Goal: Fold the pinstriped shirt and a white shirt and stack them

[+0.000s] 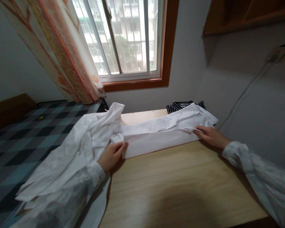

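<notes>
We see the folded garment [156, 136] lying across the far half of the table [180, 190], its loose part spilling over the table's left edge onto the bed [26, 133]. Our left hand [111, 155] rests on it near the left edge, our right hand [210, 136] near the right edge. Behind it, at the far right corner, lies another garment [178, 106]. The window [123, 38] stands beyond the far edge.

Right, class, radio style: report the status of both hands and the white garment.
Left hand pressing the white garment at its fold. Right hand pinching its far end. Striped cloth behind, not in the way.
</notes>
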The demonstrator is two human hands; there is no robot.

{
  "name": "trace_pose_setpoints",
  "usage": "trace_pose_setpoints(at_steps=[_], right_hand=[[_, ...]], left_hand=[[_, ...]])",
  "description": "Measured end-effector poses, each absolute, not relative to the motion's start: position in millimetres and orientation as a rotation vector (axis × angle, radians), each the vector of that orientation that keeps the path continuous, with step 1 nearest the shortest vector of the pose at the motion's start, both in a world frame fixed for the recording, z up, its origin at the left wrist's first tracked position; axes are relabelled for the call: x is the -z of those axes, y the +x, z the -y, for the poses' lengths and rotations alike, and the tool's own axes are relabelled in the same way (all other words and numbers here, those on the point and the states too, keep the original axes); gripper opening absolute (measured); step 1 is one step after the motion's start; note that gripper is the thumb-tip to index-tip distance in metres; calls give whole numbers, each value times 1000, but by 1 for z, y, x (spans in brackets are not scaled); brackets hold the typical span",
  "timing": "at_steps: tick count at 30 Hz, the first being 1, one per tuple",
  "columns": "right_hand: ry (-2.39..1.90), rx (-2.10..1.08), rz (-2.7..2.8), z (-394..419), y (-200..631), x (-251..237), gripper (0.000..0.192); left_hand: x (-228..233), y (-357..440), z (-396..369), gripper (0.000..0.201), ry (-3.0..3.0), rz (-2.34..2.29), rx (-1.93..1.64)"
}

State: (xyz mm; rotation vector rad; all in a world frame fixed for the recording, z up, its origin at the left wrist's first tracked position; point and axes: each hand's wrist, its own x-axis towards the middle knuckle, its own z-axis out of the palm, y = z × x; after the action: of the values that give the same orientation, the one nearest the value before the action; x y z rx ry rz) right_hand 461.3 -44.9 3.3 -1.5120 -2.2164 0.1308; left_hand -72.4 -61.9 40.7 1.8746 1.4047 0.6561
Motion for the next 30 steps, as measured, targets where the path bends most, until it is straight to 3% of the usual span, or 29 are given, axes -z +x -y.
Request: trace_pose_setpoints(at_steps=[3, 10, 14, 20, 25, 30], right_hand=[[-1560, -228, 2178, 29, 451, -8, 48], [-1513, 12, 2332, 21, 454, -10, 53], [-1556, -27, 2332, 16, 477, -8, 33], [-1624, -43, 2120, -11, 499, -2, 38], [-1819, 62, 2104, -18, 481, -8, 26], [-1562, 373, 2248, -24, 443, -29, 27]], left_hand=[[-38, -70, 54, 66, 1840, -1489, -679], [-31, -80, 41, 48, 1839, -1521, -592], [-30, -88, 42, 38, 1895, -1547, -510], [-32, -91, 41, 33, 2074, -1645, -368], [-39, -93, 36, 25, 2222, -1713, -160], [-54, -82, 19, 41, 2259, -1878, -217]])
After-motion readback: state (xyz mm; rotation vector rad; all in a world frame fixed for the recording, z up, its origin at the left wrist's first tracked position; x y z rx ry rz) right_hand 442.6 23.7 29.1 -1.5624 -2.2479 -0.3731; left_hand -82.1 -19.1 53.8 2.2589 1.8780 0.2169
